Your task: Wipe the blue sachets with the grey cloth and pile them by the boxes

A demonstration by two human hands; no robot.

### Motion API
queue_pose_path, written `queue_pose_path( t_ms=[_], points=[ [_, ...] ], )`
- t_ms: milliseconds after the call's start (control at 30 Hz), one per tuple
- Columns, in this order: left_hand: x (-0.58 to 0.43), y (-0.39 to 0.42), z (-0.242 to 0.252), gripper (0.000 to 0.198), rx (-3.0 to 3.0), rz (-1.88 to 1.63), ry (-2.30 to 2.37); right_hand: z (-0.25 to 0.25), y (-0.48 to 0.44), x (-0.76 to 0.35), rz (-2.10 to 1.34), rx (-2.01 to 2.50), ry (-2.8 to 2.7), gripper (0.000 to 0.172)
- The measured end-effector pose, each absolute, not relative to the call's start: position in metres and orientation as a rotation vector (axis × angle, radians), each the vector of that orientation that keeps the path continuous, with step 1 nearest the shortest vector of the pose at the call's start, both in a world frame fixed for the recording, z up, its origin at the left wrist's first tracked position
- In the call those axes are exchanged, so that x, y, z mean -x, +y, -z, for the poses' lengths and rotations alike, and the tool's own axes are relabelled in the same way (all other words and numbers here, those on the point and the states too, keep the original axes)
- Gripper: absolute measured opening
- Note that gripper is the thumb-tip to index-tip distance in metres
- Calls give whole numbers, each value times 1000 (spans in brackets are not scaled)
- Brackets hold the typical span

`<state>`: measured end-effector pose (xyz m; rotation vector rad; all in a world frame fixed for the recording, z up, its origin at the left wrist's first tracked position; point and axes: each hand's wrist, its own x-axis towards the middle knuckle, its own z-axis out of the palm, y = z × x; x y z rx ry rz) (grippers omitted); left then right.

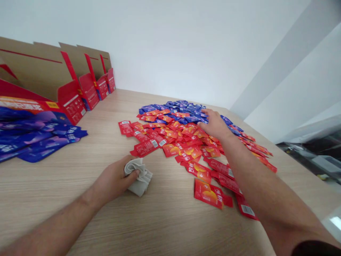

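My left hand point(114, 179) rests on the wooden table point(80, 199) with its fingers closed round a crumpled grey cloth point(140, 176). My right hand point(214, 124) reaches far out and lies palm down on a heap of small sachets, fingers spread over them. The heap is red and orange sachets point(186, 142) in front and blue sachets point(176, 108) behind. Loose red sachets point(209, 193) lie beside my right forearm.
Several open cardboard boxes point(80, 76) with red flaps stand along the left edge by the white wall. A pile of large blue packets point(34, 137) lies at the near left. The table's right edge point(293, 167) drops off beside a dark shelf.
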<state>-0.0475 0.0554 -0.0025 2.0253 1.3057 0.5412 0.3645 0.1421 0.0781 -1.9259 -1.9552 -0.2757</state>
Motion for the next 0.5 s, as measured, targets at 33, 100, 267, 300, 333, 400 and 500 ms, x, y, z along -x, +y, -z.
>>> queue_pose_path(
  t_ms=[33,100,267,300,333,400,500],
  points=[
    [48,56,3,32,-2025,-538,1306,-78,161,-382,277,1976,-1965,75],
    [48,56,4,32,-2029,-535,1310,-74,193,-410,268,2091,-1989,91],
    [49,56,6,33,-2013,-506,1317,-53,248,-445,212,2293,-2094,118],
    [49,56,6,33,-2006,-494,1322,-50,257,-449,200,2313,-2113,121],
    [49,56,6,33,-2001,-483,1324,-47,265,-452,189,2329,-2130,122],
    [49,56,6,32,-1995,-469,1320,-44,281,-458,155,2351,-2161,122],
    [49,56,7,31,-1990,-451,1316,-43,299,-465,83,2356,-2215,113]
  ],
)
